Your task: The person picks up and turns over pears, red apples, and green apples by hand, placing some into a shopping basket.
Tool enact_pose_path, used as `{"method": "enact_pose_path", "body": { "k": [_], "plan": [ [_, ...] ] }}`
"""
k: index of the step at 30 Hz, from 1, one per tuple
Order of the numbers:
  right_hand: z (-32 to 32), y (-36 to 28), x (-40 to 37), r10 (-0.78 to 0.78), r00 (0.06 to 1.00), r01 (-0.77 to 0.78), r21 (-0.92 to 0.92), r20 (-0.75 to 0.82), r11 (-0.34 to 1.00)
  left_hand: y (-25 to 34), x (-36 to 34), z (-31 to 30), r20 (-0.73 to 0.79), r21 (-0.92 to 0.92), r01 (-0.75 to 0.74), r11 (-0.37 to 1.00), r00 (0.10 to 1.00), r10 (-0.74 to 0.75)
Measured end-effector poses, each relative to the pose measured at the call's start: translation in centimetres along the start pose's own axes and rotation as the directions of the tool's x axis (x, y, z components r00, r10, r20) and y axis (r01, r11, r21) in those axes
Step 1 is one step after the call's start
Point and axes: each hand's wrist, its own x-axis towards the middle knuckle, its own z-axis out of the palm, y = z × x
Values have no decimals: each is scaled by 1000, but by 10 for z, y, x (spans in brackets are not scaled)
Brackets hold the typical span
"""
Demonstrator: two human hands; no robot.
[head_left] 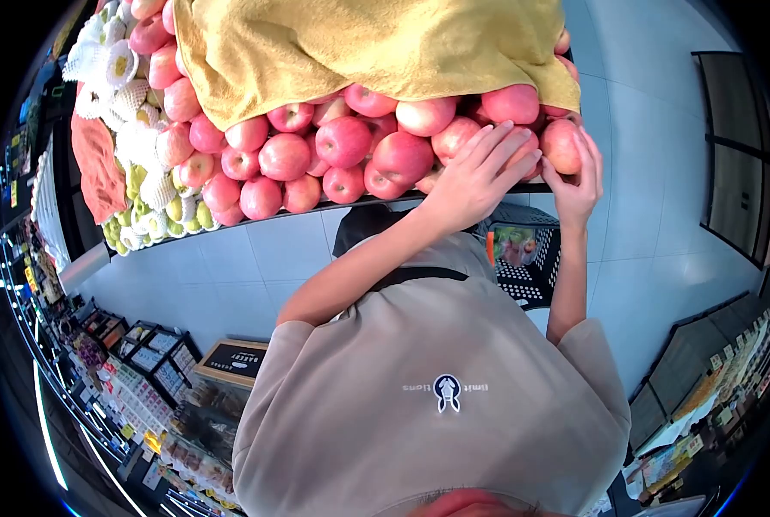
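Note:
My left hand [481, 168] lies palm down over an apple [523, 153] at the front right of a heap of red-pink apples [343, 142]. Its fingers stretch across the fruit toward the right; the thumb is hidden. My right hand [579, 177] curls around another apple [561, 145] at the right end of the heap, thumb on the near left side and fingers along the right. Both apples sit close together at the display's edge. A yellow cloth [376, 47] covers the apples behind my hands.
Pale green fruit in white foam nets [139, 155] lies left of the apples, near an orange cloth [96, 164]. A black shopping basket [527, 280] with bagged goods stands below the display. Tiled floor [643, 198] extends to the right. Store shelves line both sides.

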Motion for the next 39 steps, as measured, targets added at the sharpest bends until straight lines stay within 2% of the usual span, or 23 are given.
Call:
{"method": "enact_pose_path", "body": {
  "k": [3, 5, 7, 8, 10, 11, 14, 15, 16, 17, 18, 19, 21, 24, 25, 27, 29, 32, 33, 35, 36, 37, 39],
  "plan": [
    [-3, -12, 3, 6, 991, -15, -67, -137, 998, 5, 1, -10, -66, -65, -23, 998, 998, 19],
    [-5, -22, 3, 14, 990, -21, -46, -138, 999, 7, -2, -18, -125, -91, -13, 996, 992, 1],
    [-3, -49, 6, 263, 900, -207, 191, -348, 960, 5, -10, -38, -122, -120, 15, 993, 992, -30],
    [0, -65, 12, 252, 904, -194, 195, -344, 961, 3, -14, -49, -101, -175, 37, 984, 993, -55],
    [9, -108, 27, 514, 759, -268, 527, -400, 806, -9, -25, -73, -50, -241, 64, 968, 996, -78],
    [15, -125, 29, 507, 762, -260, 527, -403, 809, -12, -30, -87, -58, -239, 59, 969, 996, -75],
    [39, -174, 32, 684, 726, -409, 844, 70, 347, -23, -50, -130, -20, -385, 103, 917, 993, -120],
    [51, -189, 28, 739, 640, -441, 888, 212, 128, -27, -59, -138, -30, -387, 96, 917, 993, -116],
    [61, -208, 26, 747, 548, -536, 844, 377, -32, -28, -68, -147, -95, -410, 77, 909, 987, -127],
    [73, -227, 22, 642, 558, -630, 772, 525, -83, -32, -76, -155, -159, -431, 57, 900, 978, -138],
    [87, -243, 12, 672, 432, -672, 712, 602, -206, -38, -86, -160, -151, -440, 67, 896, 977, -148],
    [97, -266, 11, 582, 458, -750, 644, 671, -152, -45, -95, -160, -218, -458, 68, 886, 958, -186],
    [122, -287, -6, 526, 453, -753, 625, 720, -207, -62, -117, -171, -309, -465, 61, 883, 924, -226],
    [139, -298, -7, 300, 689, -722, 657, 660, 215, -86, -143, -199, -278, -471, 75, 879, 933, -229],
    [145, -302, -7, 299, 690, -722, 657, 659, 218, -90, -145, -211, -257, -465, 74, 882, 942, -214],
    [155, -311, -6, 219, 797, -593, 658, 564, 464, -93, -151, -228, -245, -453, 75, 889, 948, -205],
    [165, -322, -4, 206, 837, -539, 703, 506, 464, -94, -156, -245, -237, -439, 75, 895, 952, -196],
    [175, -313, -9, -97, 976, -27, 551, 195, 834, -101, -168, -267, 13, -713, 208, 670, 958, -285],
    [178, -314, -6, -96, 976, -28, 549, 195, 836, -101, -171, -270, 14, -715, 208, 668, 959, -284],
    [180, -322, 1, -400, 910, 341, 354, 108, 871, -95, -174, -277, 261, -957, 289, -12, 848, -462],
    [182, -329, 0, -415, 904, 355, 354, 107, 865, -92, -170, -280, 311, -949, 294, -113, 817, -485],
    [187, -334, -3, -412, 905, 354, 348, 107, 868, -91, -173, -278, 315, -948, 296, -117, 819, -480],
    [196, -338, -4, -505, 861, 471, 284, 60, 835, -92, -178, -273, 411, -874, 165, -457, 752, -515]
  ]
}}
